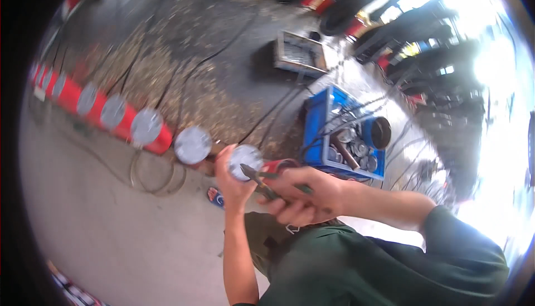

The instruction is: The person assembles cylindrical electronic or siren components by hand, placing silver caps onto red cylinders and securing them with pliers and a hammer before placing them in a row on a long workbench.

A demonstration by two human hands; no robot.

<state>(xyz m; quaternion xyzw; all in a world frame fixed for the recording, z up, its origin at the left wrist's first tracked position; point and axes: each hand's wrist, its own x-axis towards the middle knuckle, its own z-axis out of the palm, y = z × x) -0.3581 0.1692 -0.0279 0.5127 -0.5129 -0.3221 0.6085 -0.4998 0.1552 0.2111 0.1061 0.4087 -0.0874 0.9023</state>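
My left hand point(227, 176) is closed around the side of a round silver disc-topped piece point(245, 158); its underside is hidden. In my right hand point(312, 194) I grip a pair of pliers point(262, 182), dark with green on the handles. Their jaws lie over the lower edge of the silver face; blur hides whether they bite on it. Beside my right hand shows a red rounded thing point(277, 165), partly covered. To the left, another silver disc point(193, 145) sits in line with several more along a long red beam point(125, 122).
A blue crate point(316, 133) with round metal pieces and a brown bar stands right of my hands. Beyond it sits a shallow grey box point(301, 61). Dark cables cross the littered floor. A coiled hose point(153, 175) lies left, near my sandalled foot point(214, 196).
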